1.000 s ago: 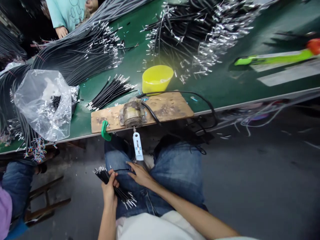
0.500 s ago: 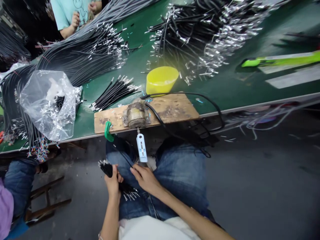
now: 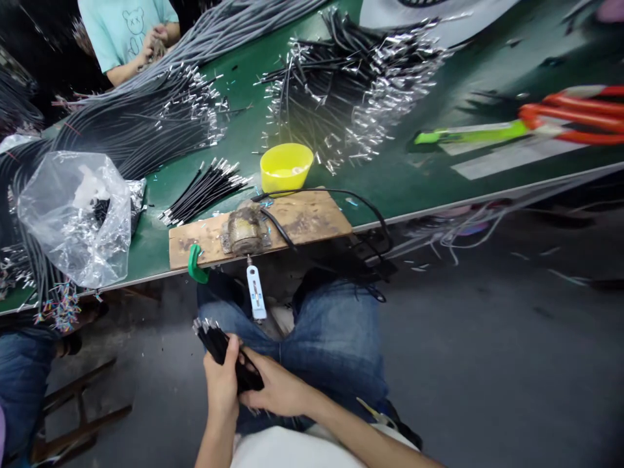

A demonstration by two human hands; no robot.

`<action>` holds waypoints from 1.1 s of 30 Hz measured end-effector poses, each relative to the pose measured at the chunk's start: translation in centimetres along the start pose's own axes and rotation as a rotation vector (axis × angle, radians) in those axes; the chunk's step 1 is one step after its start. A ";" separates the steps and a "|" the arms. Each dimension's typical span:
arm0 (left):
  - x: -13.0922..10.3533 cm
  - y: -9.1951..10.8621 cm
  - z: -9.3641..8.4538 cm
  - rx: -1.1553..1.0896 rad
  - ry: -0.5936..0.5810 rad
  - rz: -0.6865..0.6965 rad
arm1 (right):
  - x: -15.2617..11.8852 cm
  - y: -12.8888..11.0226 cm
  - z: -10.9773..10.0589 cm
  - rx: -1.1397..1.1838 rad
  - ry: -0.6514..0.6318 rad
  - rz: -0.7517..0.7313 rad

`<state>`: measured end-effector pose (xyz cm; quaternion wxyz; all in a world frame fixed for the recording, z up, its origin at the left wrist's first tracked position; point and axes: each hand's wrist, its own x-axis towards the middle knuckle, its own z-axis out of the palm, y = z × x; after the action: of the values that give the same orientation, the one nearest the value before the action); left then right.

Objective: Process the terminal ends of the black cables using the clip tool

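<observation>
Above my lap, my left hand [image 3: 223, 370] is wrapped round a bundle of short black cables [image 3: 212, 339] with silvery tips. My right hand [image 3: 275, 385] closes round the lower part of the same bundle, close beside my left hand. Just beyond my knees, a light-blue tool [image 3: 256, 292] hangs from a worn cylindrical motor [image 3: 244, 229] on a wooden board [image 3: 307, 218]. A green clamp [image 3: 195, 265] grips the board's left part. Behind the board lies a pile of short black cables [image 3: 207, 192], with a yellow cup [image 3: 286, 168] to its right.
A clear plastic bag [image 3: 78, 221] sits on the green table [image 3: 234, 140] at left, near long grey cables [image 3: 131, 130]. More black cables [image 3: 336, 84] lie farther back. Orange-handled scissors [image 3: 575, 117] are at right. A person [image 3: 129, 32] works across the table.
My right hand has moved from a single cable onto the bundle beside my left hand. The view has shifted right, bringing orange handles into sight.
</observation>
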<state>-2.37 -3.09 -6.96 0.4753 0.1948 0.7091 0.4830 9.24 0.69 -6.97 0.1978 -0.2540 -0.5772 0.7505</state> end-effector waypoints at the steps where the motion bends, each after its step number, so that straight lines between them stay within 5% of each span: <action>1: -0.5 -0.1 -0.2 -0.001 -0.022 -0.002 | -0.2 0.4 0.4 0.071 -0.013 0.028; 5: -1.4 -0.7 -0.7 -0.058 -0.178 -0.035 | -1.3 1.5 1.0 0.168 -0.065 0.101; 15: 0.6 -3.0 0.5 -0.188 -0.409 -0.153 | -3.7 -0.1 -2.2 -0.285 -0.119 0.224; 18: 0.7 -2.9 0.7 -0.179 -0.417 -0.169 | -3.3 -1.8 -4.1 -0.412 0.070 0.167; 22: 0.3 -1.9 0.9 -0.155 -0.441 -0.151 | -1.4 -4.6 -5.3 -0.420 0.434 -0.137; 27: -0.8 0.6 1.6 -0.159 -0.393 -0.072 | 0.4 -6.1 -4.2 -0.395 0.590 -0.405; 33: -1.9 3.7 3.0 -0.192 -0.265 -0.025 | 0.7 -5.9 -3.2 -0.633 0.844 -0.657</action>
<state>0.42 -1.28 -3.09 0.5870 0.2017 0.5933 0.5126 10.64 5.02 -2.07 0.5445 -0.3843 -0.6917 0.2780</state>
